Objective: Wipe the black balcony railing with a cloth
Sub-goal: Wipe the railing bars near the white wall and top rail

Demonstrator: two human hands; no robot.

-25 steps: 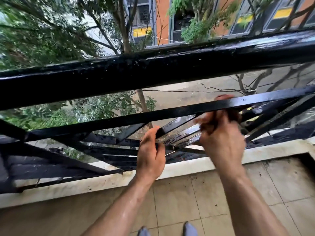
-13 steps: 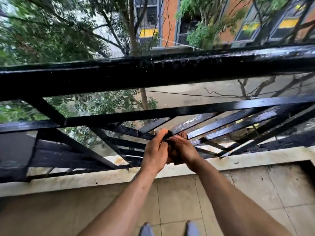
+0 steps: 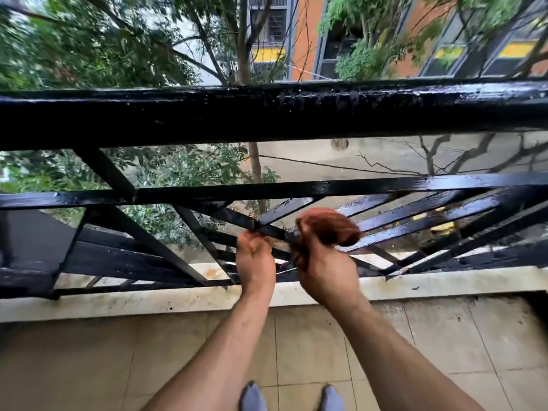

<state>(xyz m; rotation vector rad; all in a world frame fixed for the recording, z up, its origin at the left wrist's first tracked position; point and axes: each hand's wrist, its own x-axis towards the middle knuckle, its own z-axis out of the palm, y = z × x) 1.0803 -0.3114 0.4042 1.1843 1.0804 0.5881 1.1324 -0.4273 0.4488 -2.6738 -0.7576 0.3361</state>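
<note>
The black balcony railing point(image 3: 267, 117) runs across the view, wet and glossy, with a thick top rail, a thinner middle bar and slanted bars below. My right hand point(image 3: 326, 271) grips a bunched brown cloth point(image 3: 329, 226) and holds it against a slanted bar just below the middle bar. My left hand point(image 3: 255, 259) sits right beside it on the left, its fingers curled round a slanted bar where two bars cross. The cloth hides the fingers of my right hand.
A pale stone ledge point(image 3: 118, 301) carries the foot of the railing. Beige floor tiles point(image 3: 311, 351) lie under me, with my two feet point(image 3: 252, 396) at the bottom edge. Trees, a street and an orange building lie beyond the railing.
My right hand slid the cloth from the right part of the middle bar down to the left beside my left hand, then lifted it a little to the right. The view shifted left.
</note>
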